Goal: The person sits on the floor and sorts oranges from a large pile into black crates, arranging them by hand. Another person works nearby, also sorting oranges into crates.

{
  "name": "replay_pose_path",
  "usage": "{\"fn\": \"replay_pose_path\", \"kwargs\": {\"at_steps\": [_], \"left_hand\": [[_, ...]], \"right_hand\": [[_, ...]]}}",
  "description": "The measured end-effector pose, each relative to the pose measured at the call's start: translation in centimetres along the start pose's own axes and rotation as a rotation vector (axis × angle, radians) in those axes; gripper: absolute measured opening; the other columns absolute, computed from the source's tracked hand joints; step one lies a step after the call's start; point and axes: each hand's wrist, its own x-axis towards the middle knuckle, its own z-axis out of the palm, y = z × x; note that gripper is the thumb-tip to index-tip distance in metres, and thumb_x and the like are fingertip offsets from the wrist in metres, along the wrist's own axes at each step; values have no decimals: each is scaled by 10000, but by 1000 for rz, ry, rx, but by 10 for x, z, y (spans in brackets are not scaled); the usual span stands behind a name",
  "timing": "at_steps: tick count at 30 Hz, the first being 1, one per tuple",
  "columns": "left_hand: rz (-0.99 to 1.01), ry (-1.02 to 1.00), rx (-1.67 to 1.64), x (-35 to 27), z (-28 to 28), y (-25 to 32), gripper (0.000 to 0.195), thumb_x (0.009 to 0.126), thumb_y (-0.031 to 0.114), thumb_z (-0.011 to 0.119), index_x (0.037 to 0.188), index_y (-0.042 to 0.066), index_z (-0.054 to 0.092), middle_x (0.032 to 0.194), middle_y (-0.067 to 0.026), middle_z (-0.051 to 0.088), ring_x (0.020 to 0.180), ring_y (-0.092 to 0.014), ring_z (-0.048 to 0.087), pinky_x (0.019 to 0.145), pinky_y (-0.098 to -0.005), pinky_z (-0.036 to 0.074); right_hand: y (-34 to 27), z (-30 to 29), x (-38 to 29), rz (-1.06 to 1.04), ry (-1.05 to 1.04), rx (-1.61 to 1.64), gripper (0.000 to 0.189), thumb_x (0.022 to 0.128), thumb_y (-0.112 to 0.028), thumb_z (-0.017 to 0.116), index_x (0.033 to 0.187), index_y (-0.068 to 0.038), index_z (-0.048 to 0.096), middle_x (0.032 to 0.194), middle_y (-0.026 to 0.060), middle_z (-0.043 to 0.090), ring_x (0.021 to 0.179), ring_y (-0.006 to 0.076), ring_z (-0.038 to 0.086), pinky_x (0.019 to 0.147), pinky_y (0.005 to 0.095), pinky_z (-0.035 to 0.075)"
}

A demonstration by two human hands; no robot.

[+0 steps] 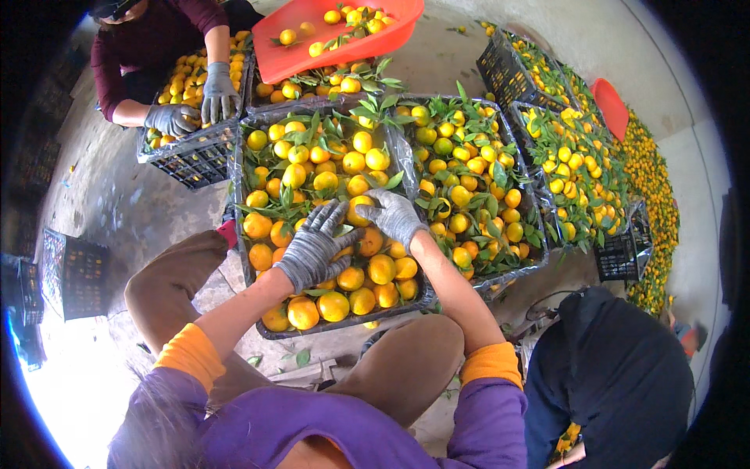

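A black plastic crate (345, 328) lined with clear film stands before me, full of mandarins with green leaves. My left hand (316, 246), in a striped grey knit glove, rests over the fruit at the crate's middle; a mandarin shows partly beneath its fingers, and whether it is gripped I cannot tell. Just to the right, my right hand (394, 218), in a matching glove, has its fingers on a mandarin (360, 210). Larger orange mandarins (333, 306) lie in rows along the near edge, while smaller, leafier ones (297, 153) fill the far part.
Another filled crate (510, 275) adjoins on the right, with more crates (551, 199) and a fruit heap (650, 205) beyond. A red plastic scoop (275, 53) holds mandarins at the back. A gloved co-worker (158, 41) handles fruit at upper left; another person (621, 363) is at lower right.
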Motion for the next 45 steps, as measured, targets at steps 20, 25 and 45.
{"fn": "replay_pose_path", "kwargs": {"at_steps": [20, 25, 45], "left_hand": [[-34, -75, 158, 37, 15, 24, 660, 813, 369, 630, 1405, 159, 426, 1480, -202, 323, 1365, -409, 296, 1155, -513, 178], [-19, -88, 127, 35, 9, 22, 523, 787, 351, 644, 1271, 164, 582, 1475, -214, 320, 1363, -439, 274, 1138, -546, 193], [-78, -117, 65, 39, 5, 26, 504, 799, 398, 636, 1247, 171, 593, 1438, -169, 396, 1326, -428, 338, 1114, -556, 238]], "right_hand": [[40, -55, -11, -294, -19, -126, 363, 767, -153, 691, 1123, -85, 672, 1056, 134, 692, 923, 284, 671, 824, 345, 529], [149, -263, -38, 120, 756, -237, 262, 890, -262, 571, 1063, -109, 694, 957, 128, 706, 853, 300, 679, 772, 382, 527], [217, -388, -64, -190, 1139, 375, 381, 911, -283, 616, 1215, -54, 589, 1162, 110, 623, 958, 248, 636, 823, 370, 532]]}}
